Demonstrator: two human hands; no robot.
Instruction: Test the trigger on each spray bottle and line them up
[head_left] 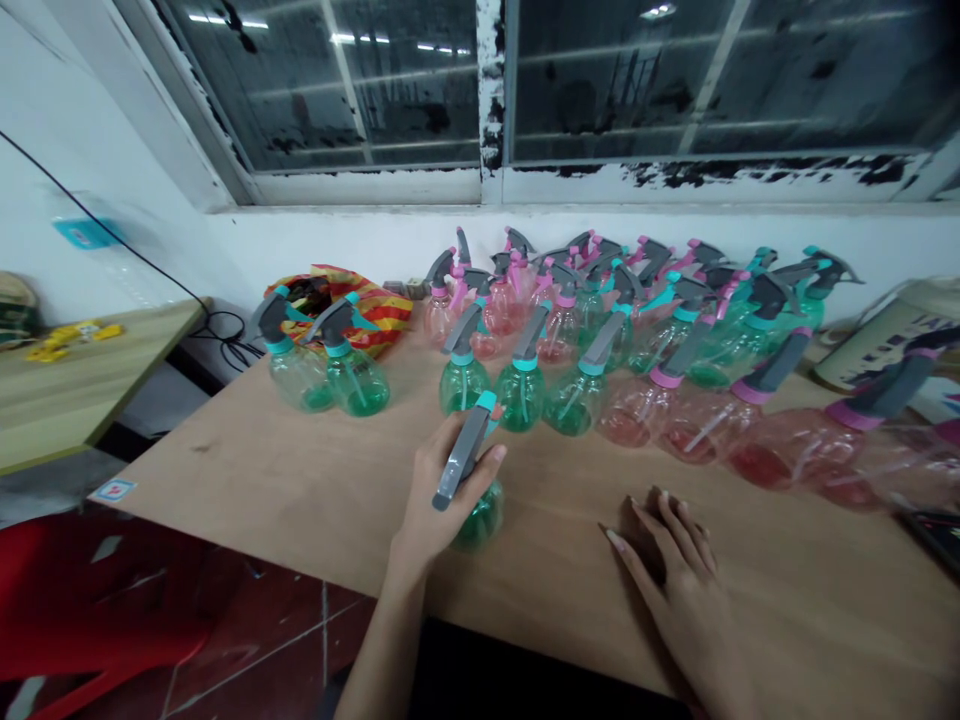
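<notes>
Gripped in the left hand [427, 500], a green bottle [482, 518], apart from the rows and toward the near edge of the worktop [300, 480]. Sprayer [460, 462] uppermost, turquoise end pointing away from the wearer; base on the wood or just clear of it — cannot tell. Fingers curled, seemingly about the neck, thumb along the right side, round body below. Likely light, thin-walled and springy, a bit slick on the bulge, hard to shatter but easy to dent or tip with so much bulk up top. Best taken at the neck, just under the sprayer — clear of the trigger, without squeezing the belly.

Off to the right, palm down over the worktop, the right hand [679, 585], fingers spread and holding nothing; contact with the wood hard to judge.

Just beyond the left hand, three green bottles [520, 395] in a row, continued rightward by pink bottles [694, 425]; behind these, a crowd of both colours near the wall. To the left, well apart from the row, a green pair [358, 385] in front of a red-and-yellow bag [386, 312]. Near the right edge, a printed container [874, 345]; at far left, low down, a red chair [97, 590]. Above the wall's lower part, a window [360, 90].
</notes>
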